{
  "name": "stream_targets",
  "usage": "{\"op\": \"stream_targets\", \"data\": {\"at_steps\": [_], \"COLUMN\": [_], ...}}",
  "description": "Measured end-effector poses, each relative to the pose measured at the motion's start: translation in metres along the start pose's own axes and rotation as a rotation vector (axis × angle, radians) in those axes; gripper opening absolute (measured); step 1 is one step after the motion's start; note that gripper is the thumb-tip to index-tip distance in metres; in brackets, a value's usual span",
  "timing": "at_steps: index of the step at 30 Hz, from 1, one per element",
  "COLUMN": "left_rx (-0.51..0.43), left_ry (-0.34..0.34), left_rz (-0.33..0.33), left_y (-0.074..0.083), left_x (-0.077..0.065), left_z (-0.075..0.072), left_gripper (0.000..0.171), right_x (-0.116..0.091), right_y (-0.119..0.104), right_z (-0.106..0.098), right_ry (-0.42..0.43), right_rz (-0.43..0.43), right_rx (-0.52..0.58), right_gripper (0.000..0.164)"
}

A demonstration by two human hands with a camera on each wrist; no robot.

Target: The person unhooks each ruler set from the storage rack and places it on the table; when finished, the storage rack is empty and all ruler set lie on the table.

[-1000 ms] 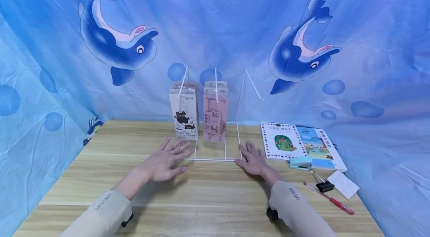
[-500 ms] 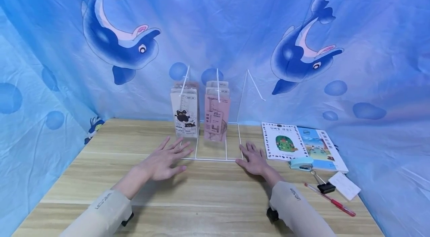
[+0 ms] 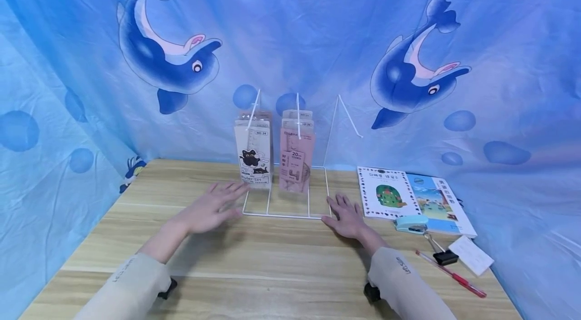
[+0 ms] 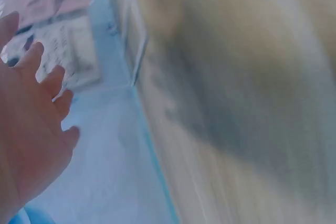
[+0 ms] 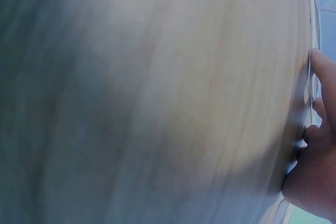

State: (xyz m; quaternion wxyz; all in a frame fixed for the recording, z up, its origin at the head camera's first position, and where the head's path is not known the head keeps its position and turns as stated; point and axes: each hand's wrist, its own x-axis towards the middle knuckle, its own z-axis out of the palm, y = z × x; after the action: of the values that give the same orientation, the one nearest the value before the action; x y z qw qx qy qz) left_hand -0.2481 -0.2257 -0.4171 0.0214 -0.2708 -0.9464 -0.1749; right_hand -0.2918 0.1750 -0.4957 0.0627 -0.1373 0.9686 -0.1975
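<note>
A white wire display rack (image 3: 290, 216) stands on the wooden table, with three hooks at its top. Ruler set packs hang from two of them: white ones with a black cat (image 3: 253, 158) on the left hook, pink ones (image 3: 296, 161) on the middle hook. The right hook carries nothing. My left hand (image 3: 209, 209) is raised over the table at the rack's front left corner, fingers spread and holding nothing; the left wrist view shows it apart from the table. My right hand (image 3: 347, 216) rests at the rack's front right corner, its fingertips right at the base wire.
Right of the rack lie two booklets (image 3: 390, 191), a light blue stapler (image 3: 411, 223), a black binder clip (image 3: 446, 258), a white notepad (image 3: 472, 254) and a red pen (image 3: 451, 273). A blue dolphin curtain (image 3: 295, 33) hangs behind the table (image 3: 268, 269).
My left hand has lifted and drawn back to the left, away from the rack's base. My right hand stays at the rack's corner. The head view has turned slightly left.
</note>
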Motion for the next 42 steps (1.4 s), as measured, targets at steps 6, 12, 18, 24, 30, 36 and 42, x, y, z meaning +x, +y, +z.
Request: {"op": "stream_targets", "data": {"at_steps": [6, 12, 18, 24, 30, 36, 42], "left_rx": [-0.551, -0.988, -1.308, -1.383, -1.299, -1.189, -1.059], "left_ry": [0.111, 0.346, 0.246, 0.255, 0.368, 0.444, 0.48], "left_rz": [-0.1, -0.125, -0.206, -0.218, -0.299, -0.335, -0.315], "left_y": [-0.016, -0.027, -0.031, -0.03, -0.026, -0.026, -0.024], "left_x": [0.002, 0.013, 0.03, 0.044, 0.051, 0.058, 0.065], "left_z": [-0.026, -0.034, -0.025, -0.011, -0.001, 0.009, 0.016], "left_gripper": [0.053, 0.057, 0.066, 0.066, 0.074, 0.069, 0.057], "right_x": [-0.003, -0.003, -0.003, -0.003, -0.004, -0.004, -0.002], "right_y": [-0.003, -0.001, -0.002, -0.002, -0.003, -0.003, -0.002], "right_z": [-0.003, -0.003, -0.004, -0.003, -0.003, -0.002, -0.001], "right_ry": [0.006, 0.007, 0.004, -0.002, 0.006, 0.014, 0.008], "right_rz": [-0.009, -0.012, -0.003, 0.002, 0.002, -0.005, 0.001], "right_rx": [-0.004, -0.002, 0.006, 0.004, -0.007, -0.011, -0.013], "right_gripper": [0.069, 0.069, 0.069, 0.07, 0.07, 0.069, 0.07]}}
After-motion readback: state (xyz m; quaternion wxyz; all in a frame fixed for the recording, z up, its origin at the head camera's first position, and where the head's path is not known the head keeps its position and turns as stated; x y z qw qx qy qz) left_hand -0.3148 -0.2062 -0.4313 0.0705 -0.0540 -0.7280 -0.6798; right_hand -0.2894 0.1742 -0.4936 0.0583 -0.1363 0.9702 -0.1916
